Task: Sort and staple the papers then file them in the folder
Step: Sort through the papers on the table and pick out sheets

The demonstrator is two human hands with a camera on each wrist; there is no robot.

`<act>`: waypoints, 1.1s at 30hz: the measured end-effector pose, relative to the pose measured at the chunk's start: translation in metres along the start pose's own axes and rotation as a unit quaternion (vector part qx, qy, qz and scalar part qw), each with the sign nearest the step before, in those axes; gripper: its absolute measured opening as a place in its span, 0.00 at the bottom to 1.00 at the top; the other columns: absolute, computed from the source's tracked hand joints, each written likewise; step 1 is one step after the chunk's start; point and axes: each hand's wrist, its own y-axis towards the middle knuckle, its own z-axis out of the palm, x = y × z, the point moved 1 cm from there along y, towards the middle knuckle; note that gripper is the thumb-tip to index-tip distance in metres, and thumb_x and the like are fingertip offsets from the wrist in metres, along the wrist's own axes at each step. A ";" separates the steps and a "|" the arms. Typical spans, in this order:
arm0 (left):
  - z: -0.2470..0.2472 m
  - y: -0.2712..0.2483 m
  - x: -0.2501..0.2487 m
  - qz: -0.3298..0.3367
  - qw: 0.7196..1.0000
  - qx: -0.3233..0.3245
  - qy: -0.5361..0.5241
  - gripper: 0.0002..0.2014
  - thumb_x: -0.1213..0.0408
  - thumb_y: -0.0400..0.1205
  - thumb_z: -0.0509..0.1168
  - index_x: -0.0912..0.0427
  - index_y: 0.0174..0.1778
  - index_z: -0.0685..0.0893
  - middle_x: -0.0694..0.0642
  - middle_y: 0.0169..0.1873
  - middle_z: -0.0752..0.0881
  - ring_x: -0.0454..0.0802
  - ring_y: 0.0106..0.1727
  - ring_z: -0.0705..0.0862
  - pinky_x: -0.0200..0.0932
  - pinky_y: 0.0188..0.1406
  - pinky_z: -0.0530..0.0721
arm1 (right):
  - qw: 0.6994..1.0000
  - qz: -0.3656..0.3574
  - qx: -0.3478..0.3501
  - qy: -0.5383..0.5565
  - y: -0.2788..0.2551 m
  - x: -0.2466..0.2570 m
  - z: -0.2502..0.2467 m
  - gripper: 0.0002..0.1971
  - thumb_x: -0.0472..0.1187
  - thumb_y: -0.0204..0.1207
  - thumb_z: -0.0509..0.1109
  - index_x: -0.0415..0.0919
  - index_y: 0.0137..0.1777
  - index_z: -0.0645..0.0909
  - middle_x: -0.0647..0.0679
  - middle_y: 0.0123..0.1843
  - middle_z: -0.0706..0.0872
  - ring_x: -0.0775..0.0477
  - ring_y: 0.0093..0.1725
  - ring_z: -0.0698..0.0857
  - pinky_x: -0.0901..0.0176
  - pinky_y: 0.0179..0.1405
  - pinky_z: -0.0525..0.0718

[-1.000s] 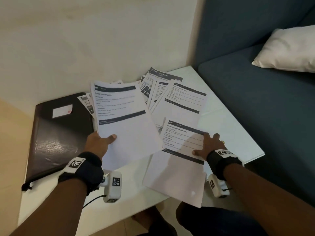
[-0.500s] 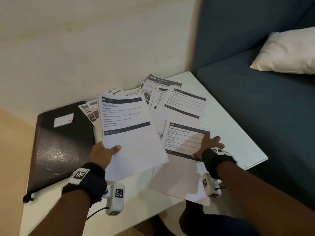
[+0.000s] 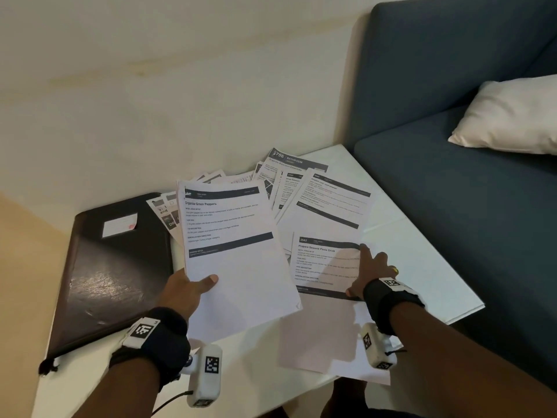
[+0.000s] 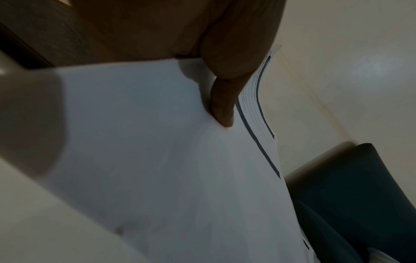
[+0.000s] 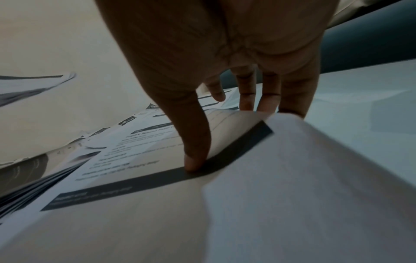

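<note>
Your left hand (image 3: 184, 292) pinches the "Organize Green Peppers" sheet (image 3: 232, 245), thumb on top and fingers curled beneath, holding it raised over the tabletop (image 3: 422, 260). Your right hand (image 3: 369, 271) lies on the "Prepare Sesame Paste Drink" sheet (image 3: 324, 267), thumb pressing the dark band while the fingers seem to curl its right edge upward; the wrist view is blurred there. Peel only that single page, keeping the thumb planted so the loose papers (image 3: 301, 182) fanned behind stay put. Check headings before pairing sheets. The folder (image 3: 111, 267) lies closed at the left.
</note>
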 end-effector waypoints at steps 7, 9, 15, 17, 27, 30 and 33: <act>0.004 0.001 -0.001 0.005 1.000 0.009 -0.015 0.08 0.69 0.82 0.69 0.55 0.55 0.84 0.55 0.52 0.88 0.60 0.55 0.84 0.66 0.66 0.79 | 0.993 0.018 -0.028 0.114 0.005 -0.008 -0.006 0.50 0.33 0.77 0.68 0.50 0.86 0.35 0.34 0.74 0.72 0.33 0.69 0.79 0.45 0.64 0.81; 0.004 0.001 -0.001 0.006 1.000 0.012 -0.020 0.07 0.69 0.82 0.69 0.53 0.52 0.83 0.54 0.51 0.88 0.60 0.55 0.84 0.65 0.65 0.79 | 0.989 0.016 -0.037 0.142 0.007 -0.012 -0.014 0.39 0.34 0.77 0.68 0.45 0.85 0.53 0.35 0.69 0.80 0.34 0.65 0.82 0.47 0.62 0.82; 0.006 0.002 -0.004 0.021 0.998 0.020 -0.054 0.08 0.71 0.82 0.70 0.54 0.53 0.84 0.54 0.50 0.88 0.60 0.54 0.85 0.61 0.62 0.80 | 0.979 -0.047 -0.066 0.189 0.008 -0.014 -0.063 0.23 0.38 0.83 0.66 0.35 0.77 0.72 0.38 0.79 0.73 0.36 0.77 0.71 0.53 0.76 0.66; 0.006 0.002 -0.005 0.026 0.997 0.026 -0.063 0.08 0.71 0.82 0.70 0.54 0.53 0.84 0.55 0.51 0.89 0.60 0.54 0.85 0.60 0.62 0.80 | 0.968 -0.085 -0.096 0.214 0.006 -0.013 -0.083 0.16 0.35 0.82 0.67 0.32 0.69 0.79 0.35 0.70 0.81 0.36 0.67 0.79 0.52 0.66 0.73; 0.004 -0.005 -0.008 0.041 0.992 0.055 -0.110 0.11 0.74 0.80 0.70 0.56 0.56 0.86 0.58 0.52 0.91 0.61 0.55 0.87 0.62 0.62 0.82 | 0.905 -0.107 -0.103 0.399 0.005 -0.020 -0.095 0.07 0.35 0.79 0.70 0.37 0.56 0.84 0.39 0.56 0.88 0.35 0.54 0.86 0.34 0.57 0.86; 0.003 -0.002 -0.004 0.039 0.991 0.061 -0.113 0.13 0.74 0.79 0.71 0.58 0.58 0.86 0.58 0.51 0.92 0.63 0.55 0.88 0.63 0.61 0.83 | 0.892 -0.119 -0.094 0.425 0.007 -0.014 -0.092 0.06 0.39 0.77 0.71 0.45 0.52 0.85 0.42 0.55 0.89 0.35 0.54 0.87 0.34 0.57 0.87; 0.002 0.001 -0.001 0.041 0.990 0.069 -0.112 0.16 0.72 0.78 0.72 0.60 0.62 0.85 0.57 0.52 0.92 0.64 0.56 0.88 0.66 0.63 0.82 | 0.878 -0.132 -0.079 0.454 0.004 -0.001 -0.094 0.06 0.41 0.76 0.71 0.45 0.52 0.86 0.44 0.55 0.90 0.36 0.53 0.88 0.36 0.57 0.87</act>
